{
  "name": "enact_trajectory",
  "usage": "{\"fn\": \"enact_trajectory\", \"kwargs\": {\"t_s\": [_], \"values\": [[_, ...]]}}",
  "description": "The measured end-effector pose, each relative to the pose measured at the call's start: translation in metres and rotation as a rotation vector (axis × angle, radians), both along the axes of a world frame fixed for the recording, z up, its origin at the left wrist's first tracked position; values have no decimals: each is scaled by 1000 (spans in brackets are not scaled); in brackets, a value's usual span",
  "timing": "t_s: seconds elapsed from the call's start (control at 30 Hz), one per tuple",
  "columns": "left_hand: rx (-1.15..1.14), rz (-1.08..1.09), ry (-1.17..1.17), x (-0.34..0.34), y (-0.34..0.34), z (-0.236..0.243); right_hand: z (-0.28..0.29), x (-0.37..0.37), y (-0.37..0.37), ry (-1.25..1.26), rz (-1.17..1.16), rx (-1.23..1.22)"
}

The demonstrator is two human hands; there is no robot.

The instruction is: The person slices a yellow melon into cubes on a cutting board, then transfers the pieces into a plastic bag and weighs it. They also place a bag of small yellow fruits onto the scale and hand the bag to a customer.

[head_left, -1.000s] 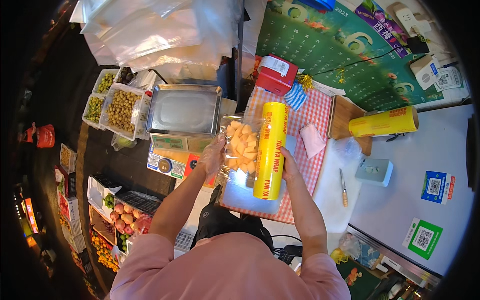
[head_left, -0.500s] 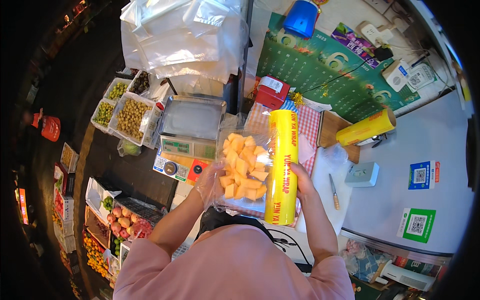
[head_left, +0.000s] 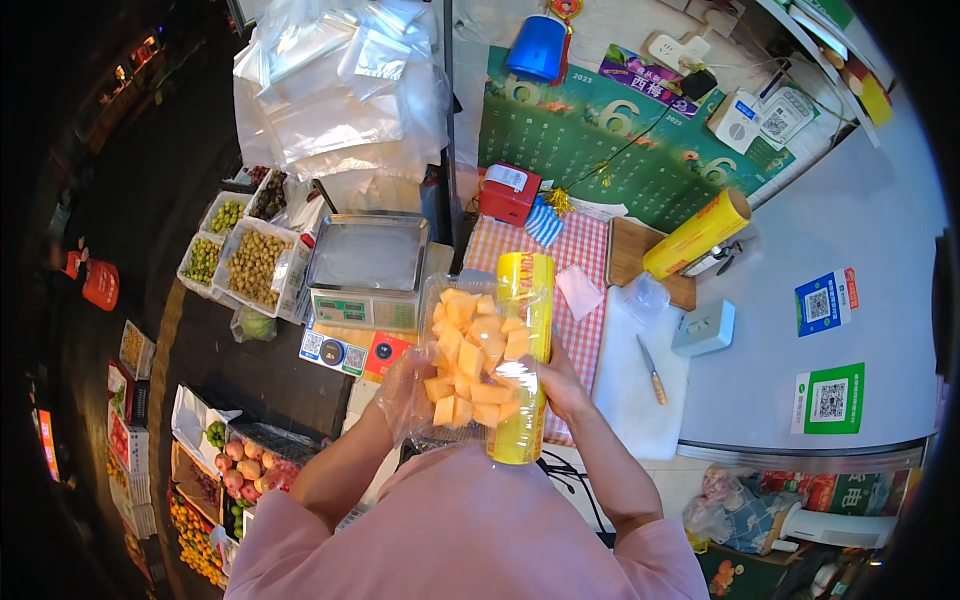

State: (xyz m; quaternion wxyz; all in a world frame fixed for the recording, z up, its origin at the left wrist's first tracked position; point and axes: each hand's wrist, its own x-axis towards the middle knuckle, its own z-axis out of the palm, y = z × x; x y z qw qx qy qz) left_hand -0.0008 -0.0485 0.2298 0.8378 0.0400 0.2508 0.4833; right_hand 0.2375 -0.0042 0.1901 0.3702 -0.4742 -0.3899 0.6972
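Film of clear, crinkled plastic (head_left: pixel 410 425) blurs the left hand (head_left: pixel 398 382), which grips a see-through plastic tray (head_left: pixel 432 294) of orange fruit cubes (head_left: pixel 466 352) at its eight o'clock edge, fingertips hidden. The right hand (head_left: pixel 564 384) grips a yellow cylindrical wrap roll with red print (head_left: pixel 524 290) from three o'clock, its fingers hard to make out. Tray and roll, held side by side at the centre of the view, hide part of a red-and-white checked cloth (head_left: pixel 585 345). The roll's long axis runs from twelve to six o'clock, its lower end near the pink shirt (head_left: pixel 465 535); the tray's lies almost parallel, on the roll's nine o'clock side. At two o'clock, a second yellow roll (head_left: pixel 698 235) points its upper end toward two, partly masking a metal object (head_left: pixel 716 260) too unclear to name. At three o'clock, a wooden-handled knife (head_left: pixel 653 374) on a white board (head_left: pixel 635 430) aims its blade toward eleven
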Motion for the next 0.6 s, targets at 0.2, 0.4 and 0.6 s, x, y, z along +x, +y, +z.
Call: {"fn": "enact_trajectory", "kwargs": {"t_s": [0.2,0.4,0.6], "values": [[23,-64,-38,13,-12,1,-52,6,-35,23,112,61],[-45,53,-31,24,-17,6,-42,-2,-98,-25,33,218],[-4,110,68,49,-11,32,-6,2,-24,-382,-238,405]]}}
